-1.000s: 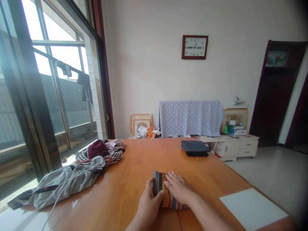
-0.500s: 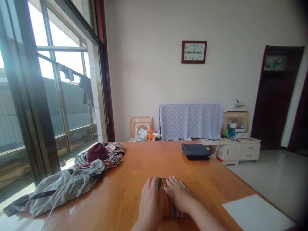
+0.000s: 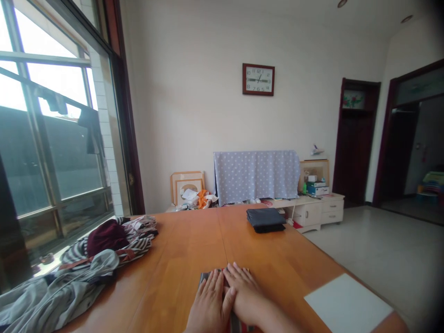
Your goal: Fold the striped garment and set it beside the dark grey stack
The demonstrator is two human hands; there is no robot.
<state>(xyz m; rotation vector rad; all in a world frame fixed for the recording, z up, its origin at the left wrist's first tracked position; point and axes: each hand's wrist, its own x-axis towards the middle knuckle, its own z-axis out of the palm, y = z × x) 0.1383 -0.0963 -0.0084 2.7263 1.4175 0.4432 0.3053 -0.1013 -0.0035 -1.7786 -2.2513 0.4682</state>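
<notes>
A small folded striped cloth (image 3: 204,276), with grey, red and dark bands, lies on the wooden table (image 3: 180,249) near its front edge. My left hand (image 3: 210,300) presses flat on its left part, fingers stretched forward. Beside it, my right hand (image 3: 244,291) rests flat on the cloth with its fingers extended, and the left thumb meets it. Both hands cover most of the fabric, so what kind of garment it is cannot be made out. Neither hand grips anything.
Loose clothes (image 3: 107,238), grey, maroon and striped, are heaped along the table's left side. A dark folded stack (image 3: 265,218) sits toward the far right. At the right edge lies a white sheet (image 3: 348,303). Behind the table stands a low white cabinet (image 3: 312,215).
The view has turned to the right. My left hand has gone from upright at the cloth's left side to flat on top of it; my right hand stays on the cloth.
</notes>
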